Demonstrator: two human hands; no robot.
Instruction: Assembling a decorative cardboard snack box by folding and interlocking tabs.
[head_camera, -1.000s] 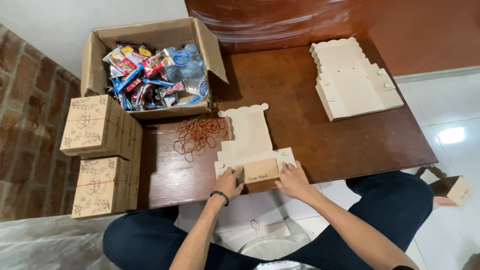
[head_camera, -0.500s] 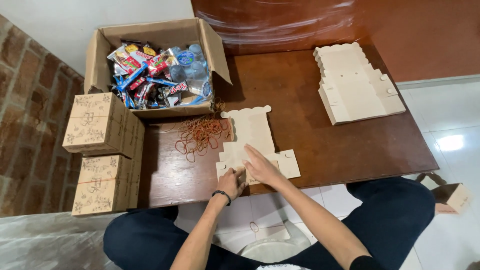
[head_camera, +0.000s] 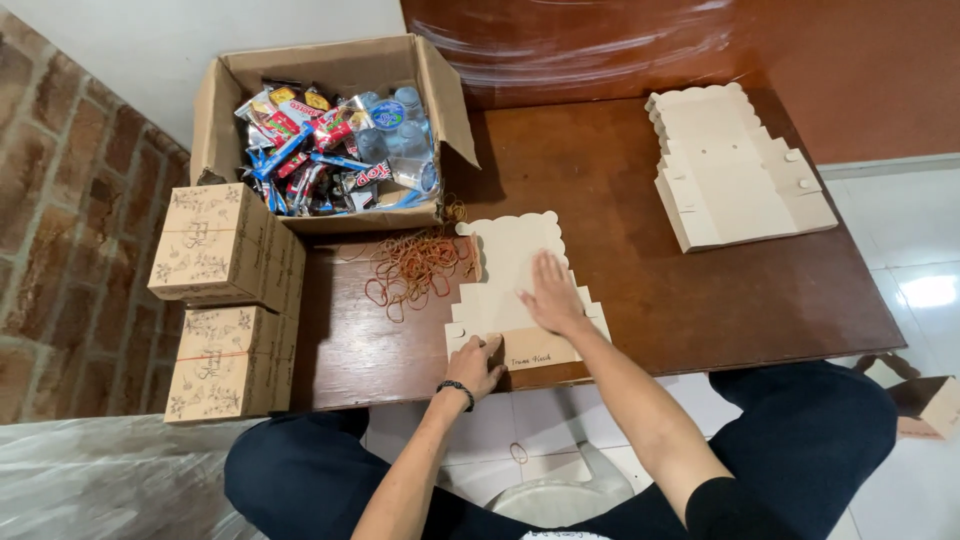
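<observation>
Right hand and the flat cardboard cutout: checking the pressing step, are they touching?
Touching. The head view shows the right hand lying palm-down on the flat cardboard cutout, with no gap visible.

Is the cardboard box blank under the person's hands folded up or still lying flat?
Mostly flat. The box blank lies spread on the table under the right hand; the left hand holds its near edge.

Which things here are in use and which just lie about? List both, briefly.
In use: flat box blank, pressed down by the right hand; left hand at its near flap.

Lying about: rubber bands, carton of snacks, stack of blanks, folded boxes.
</observation>
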